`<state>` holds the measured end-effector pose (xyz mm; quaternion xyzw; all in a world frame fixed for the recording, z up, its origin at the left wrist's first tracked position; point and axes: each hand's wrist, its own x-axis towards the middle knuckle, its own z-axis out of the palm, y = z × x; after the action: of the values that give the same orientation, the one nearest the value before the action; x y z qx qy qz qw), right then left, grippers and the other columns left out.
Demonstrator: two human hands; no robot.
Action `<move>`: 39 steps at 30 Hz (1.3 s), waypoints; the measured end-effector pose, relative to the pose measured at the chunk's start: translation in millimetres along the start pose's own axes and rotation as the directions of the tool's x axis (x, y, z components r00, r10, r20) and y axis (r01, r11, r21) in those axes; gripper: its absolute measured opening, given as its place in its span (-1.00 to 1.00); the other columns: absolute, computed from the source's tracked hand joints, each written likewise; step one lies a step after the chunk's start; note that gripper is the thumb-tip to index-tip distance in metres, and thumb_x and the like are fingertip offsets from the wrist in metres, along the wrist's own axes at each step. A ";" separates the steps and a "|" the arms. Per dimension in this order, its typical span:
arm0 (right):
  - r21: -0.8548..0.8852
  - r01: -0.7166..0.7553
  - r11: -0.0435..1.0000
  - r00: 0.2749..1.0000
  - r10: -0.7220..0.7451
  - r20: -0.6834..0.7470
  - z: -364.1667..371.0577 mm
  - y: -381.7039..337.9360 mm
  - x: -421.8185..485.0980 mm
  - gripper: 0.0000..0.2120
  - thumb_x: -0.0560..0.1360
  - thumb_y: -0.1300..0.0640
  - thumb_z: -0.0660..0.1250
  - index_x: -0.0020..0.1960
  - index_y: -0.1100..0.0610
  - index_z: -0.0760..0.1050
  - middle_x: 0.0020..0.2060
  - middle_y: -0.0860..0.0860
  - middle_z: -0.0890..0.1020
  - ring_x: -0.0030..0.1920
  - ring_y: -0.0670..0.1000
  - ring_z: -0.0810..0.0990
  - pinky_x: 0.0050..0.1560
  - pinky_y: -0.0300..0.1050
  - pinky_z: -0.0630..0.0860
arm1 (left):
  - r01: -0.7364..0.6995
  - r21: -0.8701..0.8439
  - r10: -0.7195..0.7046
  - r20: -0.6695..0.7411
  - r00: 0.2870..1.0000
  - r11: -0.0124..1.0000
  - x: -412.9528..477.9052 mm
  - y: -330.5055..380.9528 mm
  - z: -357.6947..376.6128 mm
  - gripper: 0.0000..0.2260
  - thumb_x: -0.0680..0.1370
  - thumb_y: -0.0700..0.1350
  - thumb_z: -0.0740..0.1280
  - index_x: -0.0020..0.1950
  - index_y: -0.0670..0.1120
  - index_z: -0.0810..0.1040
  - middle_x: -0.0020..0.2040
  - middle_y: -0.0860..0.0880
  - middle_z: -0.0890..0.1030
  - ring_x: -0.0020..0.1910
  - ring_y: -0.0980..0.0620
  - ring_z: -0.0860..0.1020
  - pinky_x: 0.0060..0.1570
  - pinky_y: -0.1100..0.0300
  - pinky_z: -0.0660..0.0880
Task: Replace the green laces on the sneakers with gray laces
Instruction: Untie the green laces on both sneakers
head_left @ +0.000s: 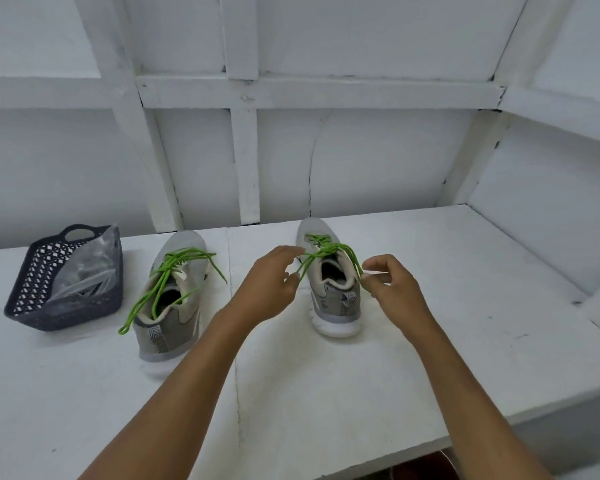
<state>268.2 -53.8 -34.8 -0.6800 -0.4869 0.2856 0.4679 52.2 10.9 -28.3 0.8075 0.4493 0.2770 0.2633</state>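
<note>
A dark lattice basket [66, 315] holding a clear plastic bag [84, 271] sits far left on a white table [326, 393], near a white panelled wall [361, 150].

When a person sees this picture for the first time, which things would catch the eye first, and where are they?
The bright green laces stand out first: on the right sneaker, in the centre, the left hand and the right hand each pinch a strand. The left sneaker has loose laces hanging over its side, and a dark basket holding a plastic bag stands at far left.
</note>
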 end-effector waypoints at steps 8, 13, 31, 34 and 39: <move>-0.066 -0.057 0.996 0.977 0.069 0.202 -8.0 8.7 44.3 -0.83 0.62 0.09 0.27 0.19 -0.01 0.52 0.04 -0.14 0.60 -0.08 -0.20 0.57 0.00 -0.23 0.46 | 0.160 -0.004 -0.160 0.002 0.987 0.987 32.9 13.5 35.3 -0.60 0.65 -0.09 0.25 0.49 -0.10 0.37 0.41 -0.07 0.46 0.37 -0.03 0.43 0.25 0.25 0.30; -0.144 0.044 0.989 0.928 0.013 0.373 -14.9 21.7 75.4 -0.95 0.59 0.08 0.33 0.00 0.03 0.54 -0.13 -0.10 0.60 -0.13 -0.10 0.55 -0.13 -0.26 0.47 | 0.246 0.001 -0.244 -0.107 0.964 0.969 44.1 15.5 49.0 -0.68 0.60 -0.08 0.33 0.35 -0.07 0.51 0.18 -0.02 0.52 0.19 0.01 0.49 0.11 0.25 0.36; 0.453 -0.363 0.814 0.853 0.095 0.513 -30.3 16.1 111.9 -0.83 0.62 0.16 0.27 -0.12 0.19 0.49 -0.30 0.08 0.64 -0.27 0.05 0.58 -0.21 -0.05 0.56 | 0.300 -0.489 -0.463 -0.254 0.849 0.819 35.8 32.8 16.9 -0.82 0.55 -0.09 0.42 -0.21 -0.13 0.63 -0.25 -0.06 0.66 -0.19 0.05 0.61 -0.18 0.22 0.52; 0.568 -0.471 0.675 0.823 0.104 0.559 -25.7 11.9 111.9 -0.81 0.60 0.12 0.28 -0.13 0.20 0.51 -0.26 0.12 0.62 -0.28 0.06 0.58 -0.21 -0.05 0.56 | 0.189 -0.727 -0.474 -0.208 0.856 0.660 35.7 31.9 13.2 -0.81 0.50 -0.08 0.43 -0.24 -0.16 0.62 -0.14 -0.09 0.68 -0.05 -0.06 0.65 -0.03 0.04 0.57; 0.696 -0.524 0.491 0.808 0.029 0.588 -20.0 6.0 115.3 -0.70 0.50 0.12 0.22 -0.27 0.21 0.63 -0.20 0.16 0.68 -0.20 0.09 0.62 -0.12 -0.03 0.55 | -0.014 -0.937 -0.363 -0.149 0.920 0.348 33.0 21.5 9.4 -0.78 0.45 0.01 0.45 -0.33 -0.06 0.56 0.03 -0.19 0.70 0.15 -0.17 0.62 0.17 -0.09 0.56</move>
<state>329.3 45.6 -24.6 -0.3447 -0.2724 0.7221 0.5343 85.7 28.1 -13.5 0.4060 0.3378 0.5818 0.6185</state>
